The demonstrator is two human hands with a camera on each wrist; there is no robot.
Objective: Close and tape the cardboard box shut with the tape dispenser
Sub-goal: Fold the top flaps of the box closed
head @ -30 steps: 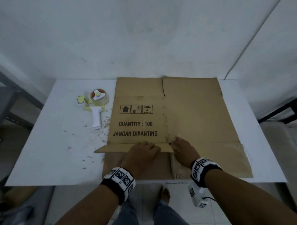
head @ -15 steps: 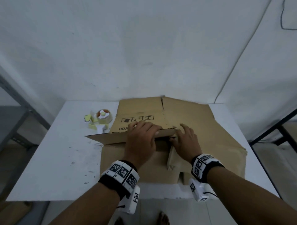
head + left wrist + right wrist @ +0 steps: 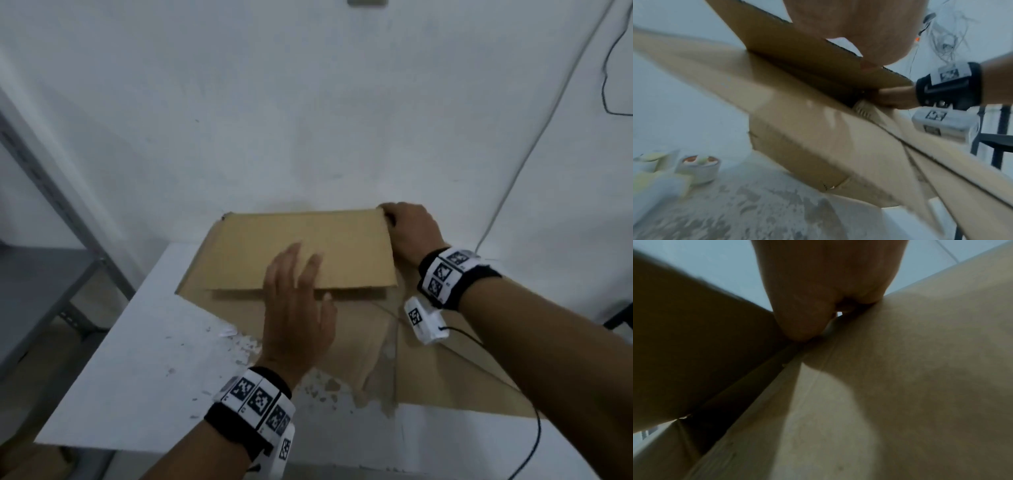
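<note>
The brown cardboard box [image 3: 445,373] is lifted up off the white table [image 3: 137,377], with one flap [image 3: 308,246] lying across its top. My left hand [image 3: 298,308] lies flat on that flap's near edge, fingers straight. My right hand [image 3: 407,229] grips the flap's far right corner, fingers curled over it; the right wrist view shows the fingers [image 3: 818,296] pinching cardboard. The tape dispenser [image 3: 694,168], white and pale yellow with a tape roll, shows only in the left wrist view, on the table left of the box [image 3: 818,138]. In the head view the box hides it.
A grey metal shelf [image 3: 51,274] stands left of the table. The white wall is right behind the box, with a cable [image 3: 534,137] running down it at the right. Torn paper bits [image 3: 246,342] litter the table by the box.
The box lay flat on the table; it has been lifted and opened up. My right hand moved from the near edge to the flap's far right corner. My left hand now lies flat on the flap.
</note>
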